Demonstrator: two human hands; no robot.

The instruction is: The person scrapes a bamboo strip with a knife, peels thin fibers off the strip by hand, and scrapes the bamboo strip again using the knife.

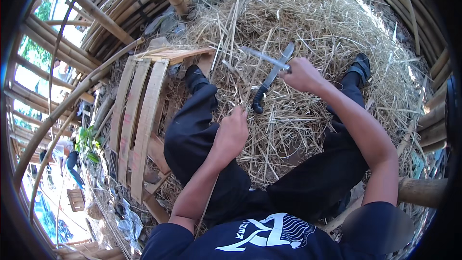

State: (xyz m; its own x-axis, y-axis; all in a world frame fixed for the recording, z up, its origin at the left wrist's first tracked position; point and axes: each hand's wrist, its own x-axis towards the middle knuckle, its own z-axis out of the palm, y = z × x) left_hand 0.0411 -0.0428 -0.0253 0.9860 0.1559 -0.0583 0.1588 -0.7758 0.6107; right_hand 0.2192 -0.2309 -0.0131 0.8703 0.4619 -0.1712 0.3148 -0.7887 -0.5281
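My left hand [232,132] is closed round a thin bamboo strip [207,203], which runs back past my left forearm toward my body and out beyond my fingers. My right hand [302,74] grips a knife, its handle mostly hidden in the fist. The knife's blade [262,56] points left, above and in front of my left hand. Under it, apart from my hands, a machete [274,74] with a black handle lies on the straw, so the two blades appear crossed. I cannot tell whether the knife touches the strip.
Bamboo shavings and straw [298,14] cover the ground around my outstretched legs. A slatted wooden crate [139,120] stands by my left leg. Long strips [234,12] lie ahead. Bamboo poles [96,12] fence the left side. Beyond them a person [62,151] bends over.
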